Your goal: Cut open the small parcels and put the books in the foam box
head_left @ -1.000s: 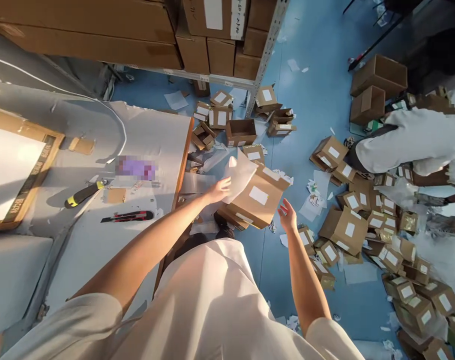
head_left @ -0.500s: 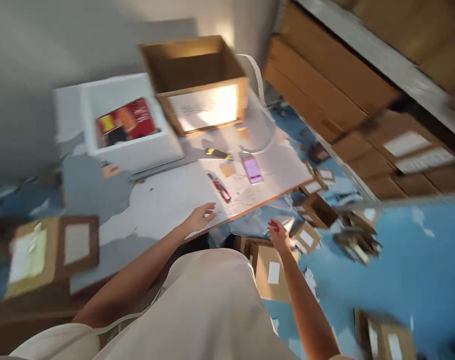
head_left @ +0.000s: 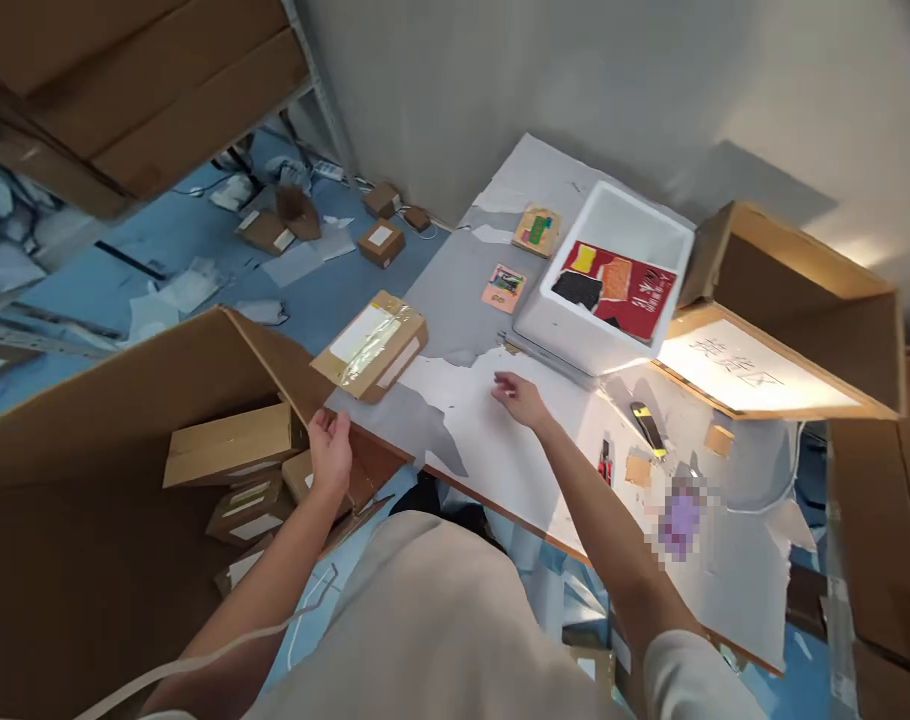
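My left hand (head_left: 330, 450) is by the near left corner of the table, in front of the wall of a large open carton (head_left: 264, 365). Its fingers are loosely bent with nothing visible in them, and I cannot tell whether it touches the carton. Just beyond lies a small taped cardboard box (head_left: 372, 345) with a white label. My right hand (head_left: 520, 400) hovers over the white-and-grey tabletop (head_left: 455, 410), fingers half curled and apart, holding nothing. Past it stands a white foam box (head_left: 586, 330) with a red printed packet (head_left: 635, 295) inside.
Right of the foam box is an open cardboard box (head_left: 800, 310) on its side. A yellow-black cutter (head_left: 648, 430), a red cutter (head_left: 606, 463) and a purple phone (head_left: 681, 522) lie nearer. Several small boxes fill the large carton. Shelves and littered floor (head_left: 305, 290) are at left.
My view has swung left, so the table's contents have shifted right in the picture. The large carton has come in at left. Both hands are now farther left along the table.
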Tool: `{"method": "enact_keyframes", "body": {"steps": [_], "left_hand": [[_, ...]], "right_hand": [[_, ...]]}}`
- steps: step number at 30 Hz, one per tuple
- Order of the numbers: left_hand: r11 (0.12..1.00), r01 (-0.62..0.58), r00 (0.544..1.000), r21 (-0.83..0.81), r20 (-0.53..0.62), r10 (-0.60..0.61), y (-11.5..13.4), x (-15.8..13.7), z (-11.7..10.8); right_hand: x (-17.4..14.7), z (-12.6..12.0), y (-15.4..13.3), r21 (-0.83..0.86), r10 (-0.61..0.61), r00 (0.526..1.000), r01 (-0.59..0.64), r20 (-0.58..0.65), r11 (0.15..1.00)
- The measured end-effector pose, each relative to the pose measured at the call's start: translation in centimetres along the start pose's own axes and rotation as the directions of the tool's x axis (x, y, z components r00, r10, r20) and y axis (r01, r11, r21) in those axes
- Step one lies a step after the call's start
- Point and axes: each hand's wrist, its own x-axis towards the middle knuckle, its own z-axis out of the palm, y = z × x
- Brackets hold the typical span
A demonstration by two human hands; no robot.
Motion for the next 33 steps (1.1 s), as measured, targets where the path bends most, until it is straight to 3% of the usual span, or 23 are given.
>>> {"method": "enact_keyframes", "body": {"steps": [3,7,10,14,19,23,28,33], "left_hand": [[0.973,0.182,0.983,-0.144,0.058,-0.175,1.2,3.0,0.2],[0.906,0.329,0.937,-0.265,0.212,-0.278,2.9,4.0,1.8],[0.898,0.331,0.926,-0.288,0.281,-0.252,3.2,3.6,2.6],[0.959,0.216,0.935,-0.185,0.321,-0.149,2.2,3.7,2.5],[0.996,0.062,0.941,-0.069,0.337,-0.035,1.5,2.9,3.0],[0.997,0.008,0.908,-0.082,0.418,0.027,3.0,-1.2,5.3],[0.982,-0.189,0.76,0.028,0.638,0.128,3.1,-8.0,10.6],[0.938,-0.321,0.571,0.131,0.817,0.082,-0.4,-12.0,15.0]], "right_hand": [[7.5,4.5,-5.3,-0.05,-0.075,0.985,0.084,0.158,0.995],[14.0,9.0,-9.2,0.012,-0.092,0.978,0.091,0.188,0.996],[15.7,10.9,-9.6,0.051,-0.044,0.976,0.034,0.214,0.998],[14.6,11.7,-8.6,0.131,-0.034,0.986,0.013,0.16,0.991],[8.5,9.3,-6.7,0.202,-0.081,0.994,0.094,-0.068,0.975],[-0.1,4.8,-3.9,0.254,0.044,0.96,0.029,-0.277,0.967],[-12.0,-0.7,2.6,0.354,0.273,0.841,-0.104,-0.468,0.929],[-20.3,-1.6,8.8,0.437,0.416,0.72,-0.173,-0.555,0.883]]}}
